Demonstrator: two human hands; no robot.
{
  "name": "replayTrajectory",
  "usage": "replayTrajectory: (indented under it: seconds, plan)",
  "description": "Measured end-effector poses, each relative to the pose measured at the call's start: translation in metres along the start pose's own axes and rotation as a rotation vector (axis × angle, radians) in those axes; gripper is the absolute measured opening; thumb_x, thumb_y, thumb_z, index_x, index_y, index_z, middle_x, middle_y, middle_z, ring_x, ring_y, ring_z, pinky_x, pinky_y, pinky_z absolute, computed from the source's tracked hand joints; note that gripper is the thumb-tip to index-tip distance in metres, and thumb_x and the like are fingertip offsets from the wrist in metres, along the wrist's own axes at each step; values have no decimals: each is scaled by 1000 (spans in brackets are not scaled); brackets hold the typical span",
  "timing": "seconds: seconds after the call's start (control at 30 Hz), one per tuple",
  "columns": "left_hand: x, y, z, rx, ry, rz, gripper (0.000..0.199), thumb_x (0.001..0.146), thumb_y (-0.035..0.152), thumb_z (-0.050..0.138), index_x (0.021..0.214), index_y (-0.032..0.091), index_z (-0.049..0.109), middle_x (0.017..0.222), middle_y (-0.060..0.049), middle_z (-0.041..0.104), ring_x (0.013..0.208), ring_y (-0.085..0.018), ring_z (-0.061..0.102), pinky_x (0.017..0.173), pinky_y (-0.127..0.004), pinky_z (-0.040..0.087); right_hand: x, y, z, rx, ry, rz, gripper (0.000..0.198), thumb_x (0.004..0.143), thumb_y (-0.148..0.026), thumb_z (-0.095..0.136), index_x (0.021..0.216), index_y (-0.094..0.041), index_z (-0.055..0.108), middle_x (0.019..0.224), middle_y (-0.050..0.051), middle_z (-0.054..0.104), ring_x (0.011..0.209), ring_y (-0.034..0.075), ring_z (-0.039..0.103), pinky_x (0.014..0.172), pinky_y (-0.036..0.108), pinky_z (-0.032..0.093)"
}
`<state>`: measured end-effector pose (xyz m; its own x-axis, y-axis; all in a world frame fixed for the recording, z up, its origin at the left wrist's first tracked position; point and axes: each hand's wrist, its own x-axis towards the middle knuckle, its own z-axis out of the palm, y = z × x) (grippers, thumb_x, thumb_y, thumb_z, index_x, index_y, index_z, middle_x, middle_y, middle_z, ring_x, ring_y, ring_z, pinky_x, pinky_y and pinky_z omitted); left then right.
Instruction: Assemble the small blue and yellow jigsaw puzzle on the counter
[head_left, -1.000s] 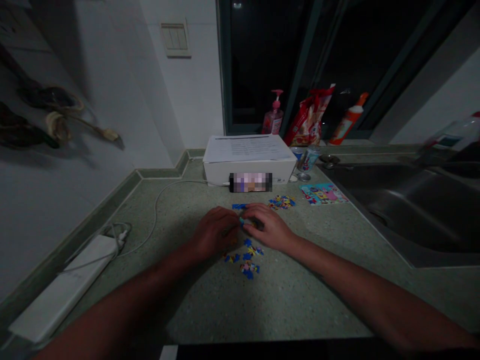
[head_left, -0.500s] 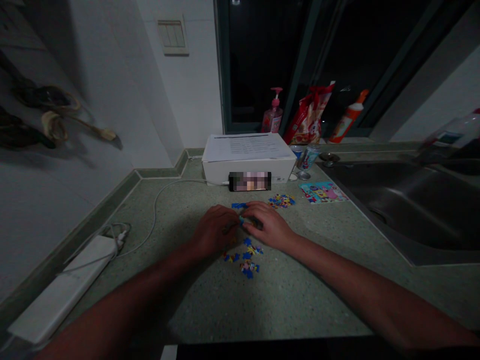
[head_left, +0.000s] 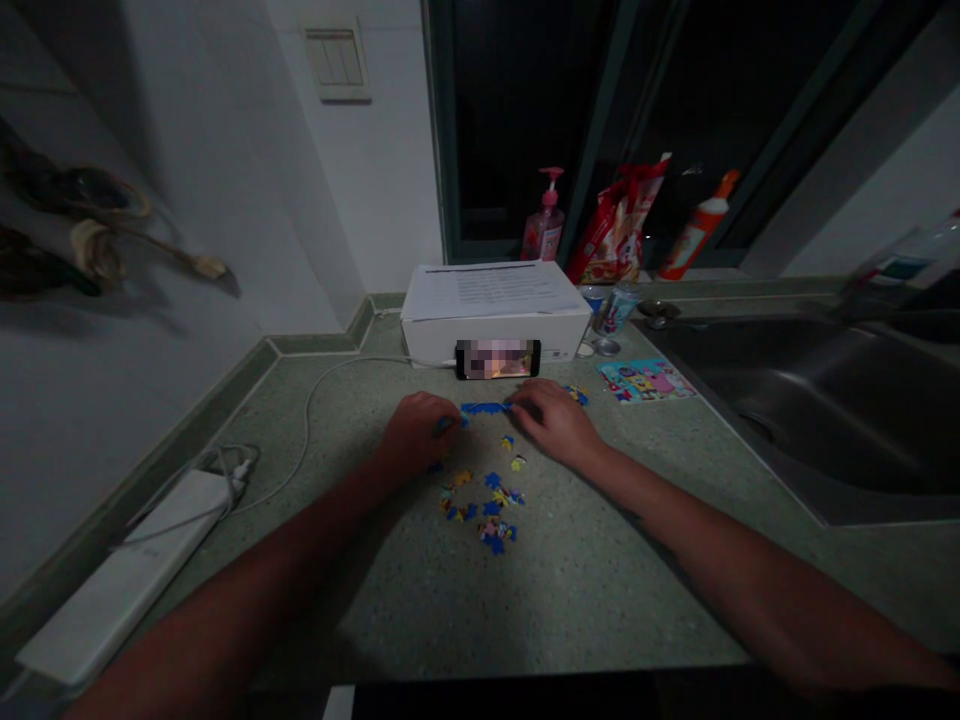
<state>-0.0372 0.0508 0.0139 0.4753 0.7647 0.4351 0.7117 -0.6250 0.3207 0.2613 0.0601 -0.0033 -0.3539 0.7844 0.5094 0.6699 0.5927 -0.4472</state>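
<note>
Both hands have been drawn apart since the earlier frame, and two yellowish pieces (head_left: 513, 453), earlier covered, are now bared on the counter (head_left: 570, 590) between them. From the head view, one blue piece (head_left: 464, 420) is seen pinched at the fingertips of the left hand (head_left: 454, 418), just beside the left end of one blue strip (head_left: 484, 408). At the strip's right end the fingertips of the right hand (head_left: 517, 402) are set, with the fingers curved; whether anything is gripped there cannot be told. Nearer the body, one orange piece (head_left: 463, 477) is seen, with one joined cluster (head_left: 496, 535) and more loose pieces (head_left: 459, 512) lying too close together to be counted. One pile (head_left: 577, 394) is partly hidden behind the right hand, and one picture card (head_left: 646, 381) is laid farther right, near one sink (head_left: 750, 400). One phone (head_left: 498, 360) is propped against one white box (head_left: 435, 340), on which one printed sheet (head_left: 491, 290) is laid. Beside the box two cans (head_left: 617, 312) are seen; behind, one soap bottle (head_left: 543, 232), one red bag (head_left: 616, 228) and one orange bottle (head_left: 696, 235) are lined up by the window (head_left: 517, 120).
</note>
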Motion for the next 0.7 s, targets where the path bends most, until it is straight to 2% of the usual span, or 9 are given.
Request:
replayTrajectory:
  seconds: [0.3,0.7]
  plan:
    - [11,-11,2,34,-97,2,17,91,10,78,99,25,81,106,-5,88,105,-29,81,100,-47,61,0,1,5,-28,-20,-10,12,104,-24,66,106,-23,78,106,13,79,108,34,74,100,53,56]
    - [12,-10,11,52,-149,-13,15,96,15,75,105,24,82,108,-6,87,108,-31,79,105,-51,58,0,1,3,-36,-52,7,14,106,-27,65,108,-22,79,110,14,80,111,34,74,103,53,57]
